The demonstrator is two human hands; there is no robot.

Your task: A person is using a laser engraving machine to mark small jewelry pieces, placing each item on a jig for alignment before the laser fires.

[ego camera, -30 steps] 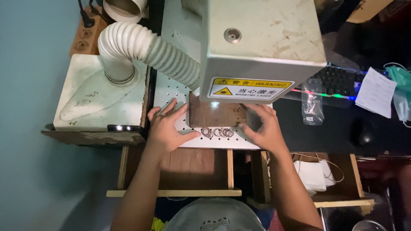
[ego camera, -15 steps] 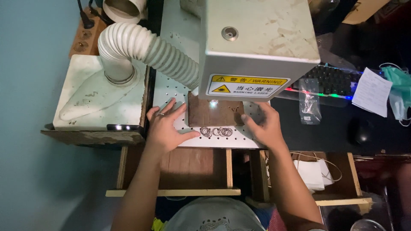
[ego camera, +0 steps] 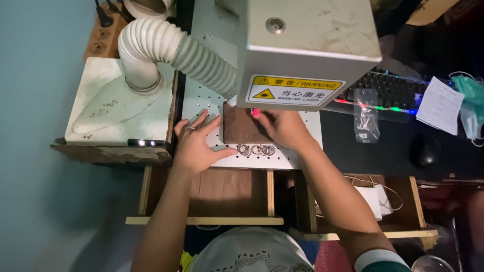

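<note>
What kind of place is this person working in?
Probably a small laser engraving workshop. A boxy laser marking head with a yellow warning label hangs over a perforated worktable, a ribbed white fume extraction hose runs beside it, and a backlit keyboard sits on the dark desk nearby.

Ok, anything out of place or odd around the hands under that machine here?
Little stands out. The right hand reaches under the machine head over the brown plate, red light on its fingers. The left hand lies flat beside it. Metal rings overlap loosely.
</note>
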